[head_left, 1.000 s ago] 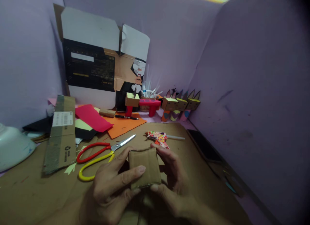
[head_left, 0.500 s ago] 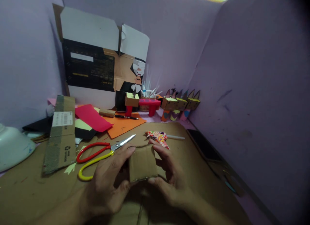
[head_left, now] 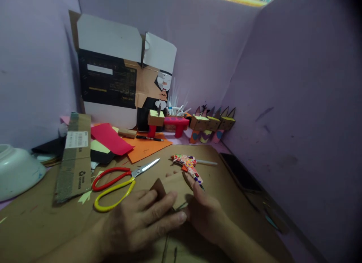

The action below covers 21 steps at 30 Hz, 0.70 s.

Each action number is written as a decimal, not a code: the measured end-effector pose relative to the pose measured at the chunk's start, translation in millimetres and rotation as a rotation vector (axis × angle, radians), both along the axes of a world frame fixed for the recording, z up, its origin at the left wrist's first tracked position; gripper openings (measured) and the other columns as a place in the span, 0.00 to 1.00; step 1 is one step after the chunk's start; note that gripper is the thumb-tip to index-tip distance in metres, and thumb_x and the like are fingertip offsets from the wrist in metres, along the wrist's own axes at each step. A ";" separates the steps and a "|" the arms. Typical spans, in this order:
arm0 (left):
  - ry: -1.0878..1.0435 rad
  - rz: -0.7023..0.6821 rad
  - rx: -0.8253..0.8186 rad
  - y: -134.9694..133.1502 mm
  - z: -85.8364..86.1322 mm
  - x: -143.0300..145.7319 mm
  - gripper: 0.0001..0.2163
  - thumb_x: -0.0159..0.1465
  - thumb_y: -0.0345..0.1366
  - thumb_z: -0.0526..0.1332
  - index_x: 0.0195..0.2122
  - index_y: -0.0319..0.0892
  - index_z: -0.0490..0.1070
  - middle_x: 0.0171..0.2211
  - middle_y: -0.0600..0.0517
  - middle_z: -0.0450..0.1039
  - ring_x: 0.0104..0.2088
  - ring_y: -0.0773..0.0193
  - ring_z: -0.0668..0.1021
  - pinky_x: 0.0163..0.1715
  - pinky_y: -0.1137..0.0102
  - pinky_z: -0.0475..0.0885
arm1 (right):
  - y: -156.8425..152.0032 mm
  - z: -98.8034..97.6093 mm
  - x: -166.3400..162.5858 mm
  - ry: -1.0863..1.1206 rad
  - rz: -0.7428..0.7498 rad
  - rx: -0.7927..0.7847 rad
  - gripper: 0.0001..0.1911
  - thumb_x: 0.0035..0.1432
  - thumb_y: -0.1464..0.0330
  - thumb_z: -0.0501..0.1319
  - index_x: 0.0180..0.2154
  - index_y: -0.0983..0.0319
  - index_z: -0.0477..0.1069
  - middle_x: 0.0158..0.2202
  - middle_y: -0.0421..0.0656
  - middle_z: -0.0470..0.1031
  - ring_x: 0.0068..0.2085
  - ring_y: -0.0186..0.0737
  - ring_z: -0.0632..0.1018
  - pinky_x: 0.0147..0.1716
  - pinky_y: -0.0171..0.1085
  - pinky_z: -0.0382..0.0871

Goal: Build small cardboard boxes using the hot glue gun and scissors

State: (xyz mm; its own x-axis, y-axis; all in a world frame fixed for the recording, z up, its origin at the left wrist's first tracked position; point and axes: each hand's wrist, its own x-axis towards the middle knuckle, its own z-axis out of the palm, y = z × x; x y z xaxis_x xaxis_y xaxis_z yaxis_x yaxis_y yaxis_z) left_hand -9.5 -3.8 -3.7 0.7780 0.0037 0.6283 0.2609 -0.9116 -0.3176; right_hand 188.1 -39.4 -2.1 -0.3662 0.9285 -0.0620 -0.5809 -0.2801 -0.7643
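Note:
Both hands hold a small brown cardboard box point(head_left: 177, 189) above the work surface, its upright flaps and inner faces showing. My left hand point(head_left: 141, 217) lies against its left and near sides, fingers stretched across the near edge. Around the right side curls my right hand point(head_left: 205, 210), with some fingertips showing behind the far edge. A hot glue gun point(head_left: 185, 162) with a flowered pattern lies just beyond the box, a clear glue stick in its back. To the left rest scissors point(head_left: 132, 178) with one red and one yellow handle.
A cardboard strip point(head_left: 75, 161), red paper point(head_left: 110, 138) and orange paper point(head_left: 147, 148) lie at the left. Cardboard animal figures point(head_left: 199, 123) stand at the back. A dark phone-like slab point(head_left: 240, 172) is by the right wall; a white bowl point(head_left: 19, 172) sits far left.
The box has turned in my hands, so inner faces show instead of one flat face. My left hand has shifted right, its fingers now across the near edge.

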 end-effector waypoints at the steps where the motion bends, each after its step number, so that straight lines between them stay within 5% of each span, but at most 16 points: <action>1: 0.021 -0.010 0.006 -1.4 2.4 1.9 0.18 0.63 0.28 0.54 0.55 0.45 0.66 0.47 0.48 0.77 0.35 0.59 0.76 0.31 0.67 0.75 | 0.7 -0.4 -0.2 -0.009 -0.019 -0.010 0.26 0.50 0.54 0.64 0.49 0.56 0.65 0.47 0.46 0.75 0.47 0.50 0.76 0.41 0.45 0.72; 5: 0.097 -0.043 -0.007 -2.0 9.7 5.6 0.17 0.64 0.28 0.53 0.55 0.45 0.66 0.48 0.50 0.76 0.37 0.60 0.76 0.34 0.65 0.75 | 3.3 -4.4 3.5 -0.074 -0.013 0.008 0.26 0.49 0.63 0.68 0.48 0.57 0.63 0.41 0.44 0.77 0.44 0.45 0.78 0.42 0.40 0.70; 8: 0.115 -0.063 -0.031 2.0 10.2 2.6 0.18 0.65 0.28 0.53 0.55 0.48 0.66 0.52 0.54 0.73 0.41 0.60 0.76 0.43 0.63 0.74 | 4.3 -6.6 9.8 -0.157 -0.025 0.102 0.30 0.47 0.62 0.69 0.51 0.57 0.62 0.46 0.44 0.73 0.46 0.45 0.77 0.45 0.40 0.67; 12: 0.033 -0.084 -0.157 4.6 1.3 -3.6 0.26 0.63 0.26 0.52 0.61 0.52 0.56 0.63 0.53 0.57 0.58 0.54 0.66 0.55 0.59 0.66 | 3.6 -6.0 14.8 -0.428 -0.181 0.342 0.32 0.46 0.55 0.68 0.51 0.54 0.61 0.54 0.45 0.66 0.51 0.50 0.72 0.48 0.44 0.65; 14: -0.099 -0.058 -0.371 1.8 -4.3 -3.6 0.34 0.61 0.23 0.52 0.65 0.54 0.43 0.67 0.52 0.44 0.63 0.54 0.59 0.58 0.58 0.62 | 2.8 -6.5 14.2 -0.621 -0.302 0.505 0.30 0.47 0.56 0.67 0.51 0.53 0.61 0.55 0.45 0.64 0.55 0.52 0.68 0.52 0.47 0.62; 16: -0.277 0.041 -0.731 -3.1 -7.2 -0.7 0.37 0.60 0.24 0.54 0.66 0.52 0.35 0.68 0.50 0.43 0.64 0.53 0.57 0.60 0.55 0.58 | 2.6 -9.1 12.2 -0.778 -0.441 0.706 0.27 0.50 0.59 0.67 0.50 0.52 0.60 0.57 0.44 0.61 0.59 0.52 0.63 0.56 0.50 0.57; 18: -0.415 0.092 -1.109 -8.5 -5.9 4.3 0.36 0.61 0.32 0.57 0.66 0.49 0.37 0.67 0.47 0.47 0.64 0.50 0.57 0.60 0.54 0.57 | 3.5 -13.7 9.5 -0.881 -0.551 0.904 0.27 0.51 0.64 0.66 0.51 0.51 0.58 0.59 0.45 0.56 0.61 0.53 0.59 0.58 0.52 0.54; 21: -0.476 -0.095 -1.536 -14.9 2.2 12.5 0.34 0.61 0.44 0.60 0.65 0.50 0.46 0.66 0.49 0.50 0.62 0.46 0.59 0.57 0.54 0.63 | 6.4 -21.9 5.7 -1.015 -0.632 1.109 0.29 0.52 0.71 0.64 0.53 0.53 0.55 0.60 0.48 0.51 0.62 0.54 0.57 0.57 0.54 0.56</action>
State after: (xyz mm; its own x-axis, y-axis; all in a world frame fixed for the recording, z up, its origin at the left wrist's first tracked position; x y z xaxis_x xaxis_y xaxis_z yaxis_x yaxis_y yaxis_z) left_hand 3.0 -18.6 -1.6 0.5570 0.7923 0.2490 -0.0100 -0.2933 0.9560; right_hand 193.8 -33.0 -24.0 -0.1593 0.6575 0.7364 0.4559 0.7106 -0.5359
